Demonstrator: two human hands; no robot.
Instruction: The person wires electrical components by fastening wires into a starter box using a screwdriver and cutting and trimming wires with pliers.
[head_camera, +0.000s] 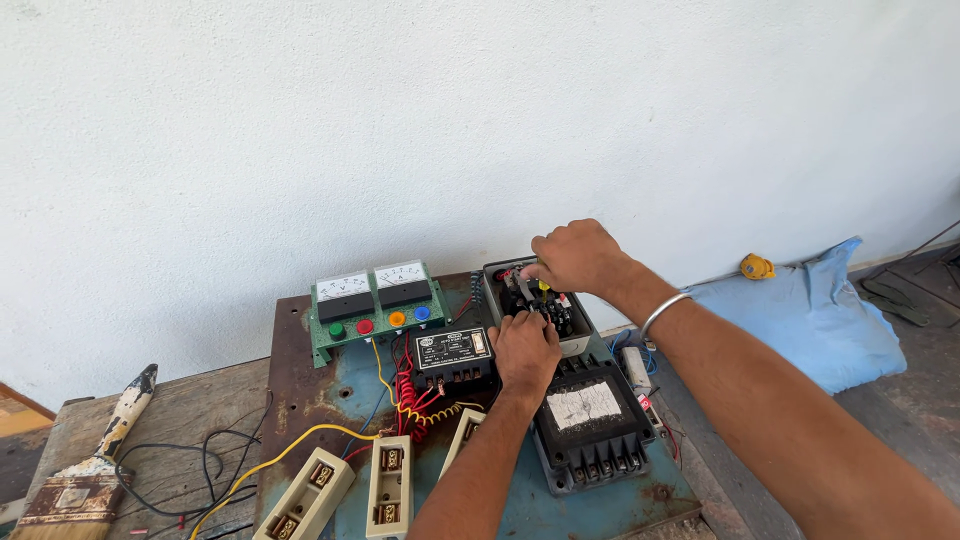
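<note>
Two hands work at one open grey box (580, 335) at the back of the blue panel (520, 490). The right hand (570, 255) pinches a part inside; the left hand (525, 352) curls closed against its front. Nearby: two meters (372, 290), four coloured buttons (380, 322), three cream fuse holders (385, 480), one paintbrush (95, 455).

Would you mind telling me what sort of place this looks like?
Probably a makeshift electrical repair spot: a rusty metal panel with meters, loose wires and an open switch box that both hands work in, against a plain white wall.
</note>
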